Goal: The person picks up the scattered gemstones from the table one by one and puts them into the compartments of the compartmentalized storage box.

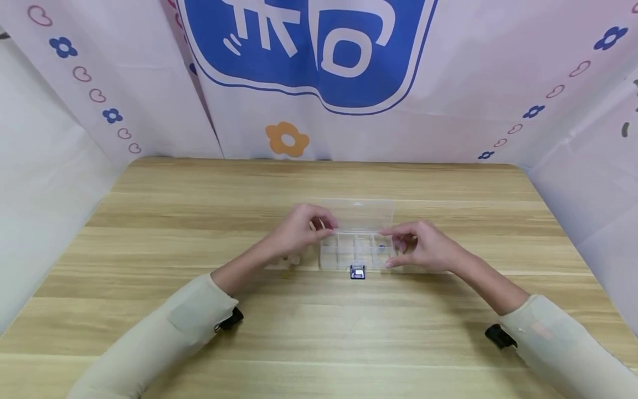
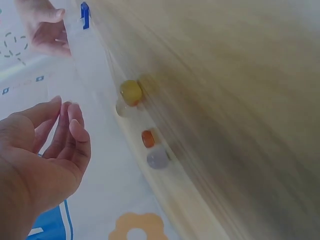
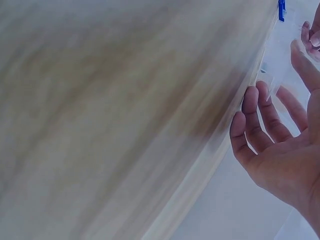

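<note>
In front of me hangs a white cloth sheet (image 1: 478,83) with a big blue badge (image 1: 299,72) and an orange flower (image 1: 301,143). Small blue flowers (image 1: 68,50) and pink hearts (image 1: 82,73) run down both sides. My light brown, stripy wooden counter (image 1: 309,332) has round back corners.

bright, even head view; hazy, blurred wrist views

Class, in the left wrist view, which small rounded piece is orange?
The orange piece, right beside the pale lilac piece. Its reddish-orange colour sets it apart from that one, the yellow piece and the clear-looking piece.
</note>
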